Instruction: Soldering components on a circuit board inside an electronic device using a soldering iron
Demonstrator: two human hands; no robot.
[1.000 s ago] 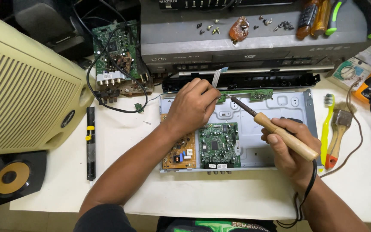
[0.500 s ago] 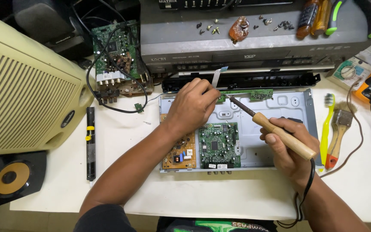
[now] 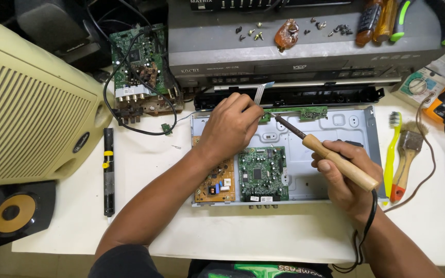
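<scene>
Right hand point(image 3: 347, 177) wrapped around soldering iron point(image 3: 330, 157); left hand point(image 3: 230, 126), fingers pinched, steadying narrow green board point(image 3: 297, 113) at twelve o'clock. Could scorch fingertips if tip slips.

Open player chassis point(image 3: 336, 154) at tabletop point(image 3: 263, 237) centre. Two circuit boards inside chassis, left half: power board point(image 3: 216, 181) left, main board point(image 3: 262, 174) right of it. Narrow strip board point(image 3: 305, 112) along chassis rear edge. Left hand point(image 3: 230, 123) over rear-left corner, fingers at strip board. Right hand point(image 3: 343, 172) over chassis right half, holding soldering iron point(image 3: 336, 157), tip at strip board. Video deck point(image 3: 305, 46) behind chassis, loose screws point(image 3: 256, 32) on top. Speaker cabinet point(image 3: 27, 108) far left. Toothbrush point(image 3: 391, 154), paintbrush point(image 3: 407, 162) right of chassis.
</scene>
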